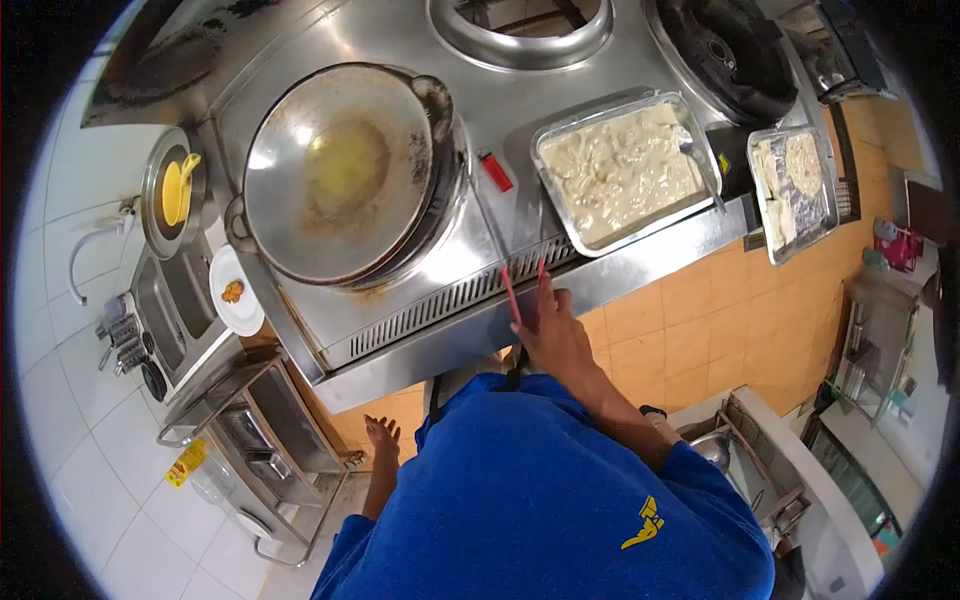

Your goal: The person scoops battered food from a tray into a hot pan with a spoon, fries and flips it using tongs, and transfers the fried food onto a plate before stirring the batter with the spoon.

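My right hand (558,338) is closed around a pair of long thin chopsticks (511,295) with red ends, spread apart over the front vent of the steel stove. Low beside my body, my left hand (382,434) hangs with its fingers apart, holding nothing. A large wok (285,215) with yellowish oil pooled in it sits on the left burner. Right of it a red lighter (495,171) lies on the steel top. A metal tray (588,246) full of pale, thick batter with pieces in it stands near the front edge, a utensil handle (708,182) leaning out.
A smaller tray (775,250) with pale slices stands at the stove's right end. Further burners (525,52) line the back. At left are a white plate (232,318) with a brown fried piece, a sink (165,310) and a yellow scoop (176,193) in a round pan.
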